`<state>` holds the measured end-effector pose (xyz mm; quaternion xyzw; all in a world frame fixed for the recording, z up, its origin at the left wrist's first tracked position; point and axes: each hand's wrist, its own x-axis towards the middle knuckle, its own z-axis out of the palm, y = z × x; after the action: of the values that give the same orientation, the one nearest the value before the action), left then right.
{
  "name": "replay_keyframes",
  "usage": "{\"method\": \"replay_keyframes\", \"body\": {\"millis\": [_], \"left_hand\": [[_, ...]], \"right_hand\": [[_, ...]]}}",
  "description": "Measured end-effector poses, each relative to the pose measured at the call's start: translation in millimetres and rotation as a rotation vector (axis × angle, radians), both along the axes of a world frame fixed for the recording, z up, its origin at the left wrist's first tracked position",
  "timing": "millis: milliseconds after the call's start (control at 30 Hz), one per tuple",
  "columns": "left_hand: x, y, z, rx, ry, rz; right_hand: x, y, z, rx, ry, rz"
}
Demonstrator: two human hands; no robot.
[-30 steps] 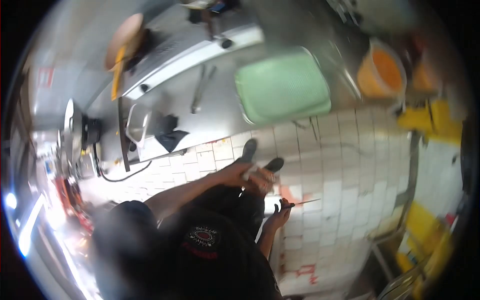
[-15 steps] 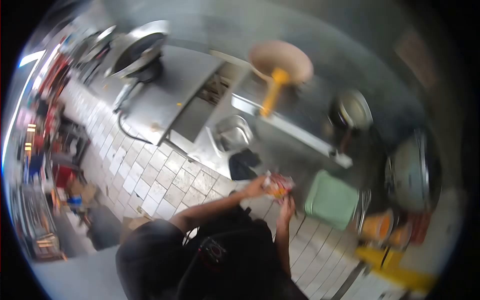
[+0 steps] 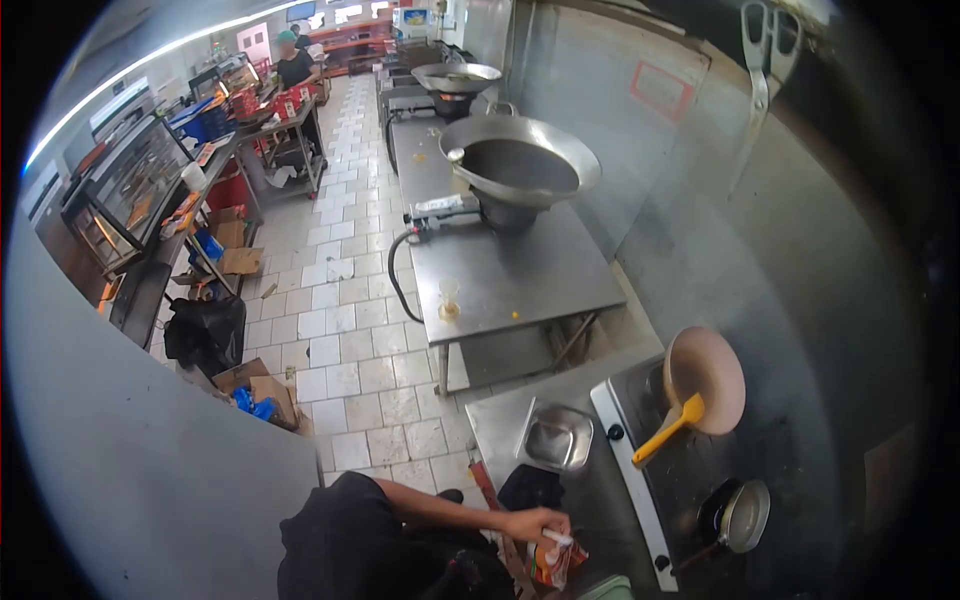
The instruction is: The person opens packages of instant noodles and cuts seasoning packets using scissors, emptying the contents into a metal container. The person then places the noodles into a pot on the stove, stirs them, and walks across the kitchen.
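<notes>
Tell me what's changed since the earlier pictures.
The left hand still holds the packet, now by the counter, not over the floor. The right hand, which held a thin-bladed tool, has left view; whether it let go can't be seen. The view has swung left. The spatula stays in its pan, the black cloth beside the steel container.

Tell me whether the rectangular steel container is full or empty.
Empty, it seems: the rectangular steel container shows bare, shiny metal inside.

Comm. kitchen | lg wok (image 3: 520, 189) on burner (image 3: 508, 214) | s/s table (image 3: 540, 270) | tiled flr (image 3: 335, 320)
</notes>
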<state>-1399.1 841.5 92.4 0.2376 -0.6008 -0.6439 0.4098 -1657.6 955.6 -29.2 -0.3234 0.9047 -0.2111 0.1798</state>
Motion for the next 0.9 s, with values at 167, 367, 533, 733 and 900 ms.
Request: {"method": "replay_keyframes", "body": {"millis": [167, 367, 533, 733, 900], "left_hand": [[19.4, -23.8, 51.7, 0.204, 0.008, 0.058], [-4.2, -45.7, 109.9, -0.133, -0.028, -0.085], [-34.0, -25.1, 122.8, 0.25, 0.431, 0.14], [-45.2, -14.6, 106.0, 0.501, 0.433, 0.291], [-42.8, -1.8, 103.4, 0.378, 0.357, 0.102]], "right_hand": [[-16.2, -8.3, 51.7, -0.07, 0.316, 0.503], [49.1, -62.5, 206.2, -0.536, -1.094, 0.661], [65.0, -61.1, 242.4, -0.595, -1.196, 0.79], [83.5, -46.8, 283.6, -0.587, -0.452, 1.051], [68.2, -42.1, 297.5, -0.581, -0.609, 1.075]]}}
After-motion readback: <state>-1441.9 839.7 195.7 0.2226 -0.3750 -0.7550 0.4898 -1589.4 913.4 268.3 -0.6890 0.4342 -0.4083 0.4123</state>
